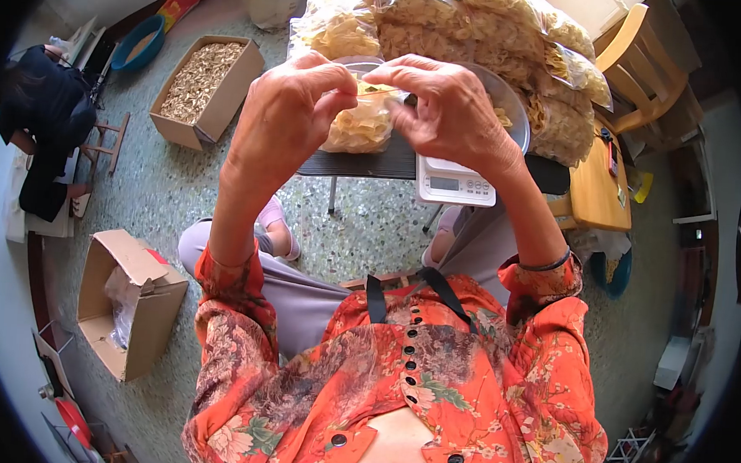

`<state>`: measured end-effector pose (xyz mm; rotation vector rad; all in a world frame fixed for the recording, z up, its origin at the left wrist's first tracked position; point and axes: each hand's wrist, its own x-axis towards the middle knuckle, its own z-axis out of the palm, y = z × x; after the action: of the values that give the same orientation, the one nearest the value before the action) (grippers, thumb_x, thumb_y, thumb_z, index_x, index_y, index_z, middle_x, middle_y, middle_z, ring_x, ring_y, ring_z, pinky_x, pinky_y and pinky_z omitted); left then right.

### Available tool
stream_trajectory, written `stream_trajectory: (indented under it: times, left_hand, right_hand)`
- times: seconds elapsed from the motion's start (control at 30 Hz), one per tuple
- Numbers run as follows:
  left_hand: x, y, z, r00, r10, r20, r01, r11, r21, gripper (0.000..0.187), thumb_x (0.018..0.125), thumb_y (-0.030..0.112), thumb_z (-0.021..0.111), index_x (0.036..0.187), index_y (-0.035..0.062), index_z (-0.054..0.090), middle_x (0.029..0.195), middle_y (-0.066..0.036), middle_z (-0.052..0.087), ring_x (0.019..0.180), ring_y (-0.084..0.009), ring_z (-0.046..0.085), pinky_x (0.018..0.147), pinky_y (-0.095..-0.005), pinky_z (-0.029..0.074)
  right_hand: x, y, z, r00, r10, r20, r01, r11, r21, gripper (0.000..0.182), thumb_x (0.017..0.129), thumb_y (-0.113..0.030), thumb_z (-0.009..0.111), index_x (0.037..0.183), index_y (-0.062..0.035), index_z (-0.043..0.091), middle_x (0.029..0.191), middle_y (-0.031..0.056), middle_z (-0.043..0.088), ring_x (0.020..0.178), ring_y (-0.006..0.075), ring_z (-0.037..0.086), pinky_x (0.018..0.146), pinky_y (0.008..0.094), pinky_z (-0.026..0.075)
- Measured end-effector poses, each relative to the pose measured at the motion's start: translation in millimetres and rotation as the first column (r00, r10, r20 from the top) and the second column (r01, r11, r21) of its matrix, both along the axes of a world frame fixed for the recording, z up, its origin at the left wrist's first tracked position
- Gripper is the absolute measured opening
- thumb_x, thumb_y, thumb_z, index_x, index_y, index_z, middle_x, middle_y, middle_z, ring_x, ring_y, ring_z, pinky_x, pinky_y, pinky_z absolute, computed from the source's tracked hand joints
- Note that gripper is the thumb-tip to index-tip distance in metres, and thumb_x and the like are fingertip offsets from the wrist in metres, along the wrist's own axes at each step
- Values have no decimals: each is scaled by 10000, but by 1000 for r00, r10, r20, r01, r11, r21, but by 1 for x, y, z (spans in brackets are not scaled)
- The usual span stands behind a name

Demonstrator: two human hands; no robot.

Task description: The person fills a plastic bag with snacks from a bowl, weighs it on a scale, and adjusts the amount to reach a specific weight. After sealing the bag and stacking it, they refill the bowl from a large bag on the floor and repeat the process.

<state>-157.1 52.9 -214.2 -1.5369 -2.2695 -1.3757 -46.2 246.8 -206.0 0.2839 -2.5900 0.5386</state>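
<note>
Both hands are raised over a dark table (311, 163). My left hand (297, 110) is closed in a pinch, and my right hand (444, 110) has its fingertips together facing it. A thin strand, perhaps a rubber band, stretches between the two pinches. Just below them a clear plastic bag (359, 134) of pale dried flakes stands on the table. A white digital scale (457, 184) lies under my right hand, with a large clear bowl (512, 96) behind it, partly hidden by that hand.
Filled bags (473, 36) are stacked at the back. A wooden chair (639, 69) is at the right. On the floor at left are a carton of dried pieces (213, 123) and an open carton (145, 303). A person (53, 123) sits far left.
</note>
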Motion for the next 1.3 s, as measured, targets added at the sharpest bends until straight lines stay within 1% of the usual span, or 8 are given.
stream_trajectory:
  times: [0.37, 0.43, 0.53, 0.63, 0.67, 0.87, 1.1, 1.3]
  left_hand:
    - [5, -10, 8, 1000, 3, -30, -5, 996, -88, 74, 865, 32, 757, 929, 8, 730, 890, -84, 674, 746, -199, 640, 658, -321, 490]
    - [7, -7, 9, 1000, -8, 4, 8, 999, -42, 65, 852, 64, 733, 907, 41, 708, 877, -153, 668, 766, -382, 654, 696, -442, 512]
    - [7, -6, 9, 1000, -10, -4, 10, 998, -58, 61, 850, 61, 729, 904, 41, 709, 873, -154, 669, 770, -374, 658, 700, -440, 516]
    - [4, -5, 8, 998, 38, -57, -39, 999, -25, 59, 850, 56, 726, 905, 43, 714, 880, -159, 675, 769, -371, 662, 697, -433, 521]
    - [2, -9, 9, 998, 40, -44, -44, 996, -78, 89, 872, 30, 760, 953, -2, 740, 911, -99, 686, 776, -197, 671, 686, -320, 526]
    - [4, -9, 14, 997, 67, 32, -63, 991, -122, 105, 893, 55, 769, 964, -14, 734, 950, -89, 698, 845, -166, 700, 730, -292, 535]
    - [6, -9, 13, 996, 82, 33, -76, 987, -141, 99, 887, 34, 763, 966, -15, 728, 939, -89, 696, 846, -163, 701, 741, -286, 529]
    - [5, -7, 12, 997, 81, 4, -80, 991, -103, 84, 883, 13, 755, 954, -16, 722, 898, -88, 688, 825, -159, 667, 749, -281, 521]
  right_hand:
    - [-8, 1, -8, 915, -28, 403, -35, 988, 150, 313, 870, -358, 724, 1016, -83, 760, 996, 149, 722, 939, 387, 692, 802, 472, 557]
    - [-13, -2, -5, 884, -53, 464, -44, 980, 196, 312, 881, -378, 705, 978, -87, 760, 960, 157, 718, 918, 394, 691, 789, 478, 554]
    - [-19, -5, -3, 806, -163, 570, -29, 950, 312, 302, 895, -386, 685, 969, -100, 749, 915, 158, 712, 876, 397, 690, 772, 488, 551]
    - [-16, -2, -9, 887, -131, 443, -11, 953, 303, 276, 867, -354, 727, 1008, -117, 747, 912, 145, 725, 874, 377, 700, 765, 478, 561]
    - [-12, -1, -11, 952, -71, 298, 11, 980, 198, 266, 847, -329, 753, 1024, -130, 746, 927, 129, 735, 876, 362, 706, 764, 468, 567]
    - [-2, -6, -17, 1000, -3, -19, 4, 999, 45, 219, 829, -274, 799, 1012, -165, 745, 938, 67, 758, 804, 298, 728, 683, 393, 580]
    - [-6, -3, -9, 970, -72, 230, 25, 979, 201, 261, 838, -396, 784, 856, -144, 718, 723, 127, 700, 752, 326, 726, 670, 449, 566]
    - [0, 17, 0, 983, 168, -71, -180, 958, -224, 245, 825, -301, 839, 1005, -140, 798, 899, 96, 770, 800, 287, 748, 727, 370, 586]
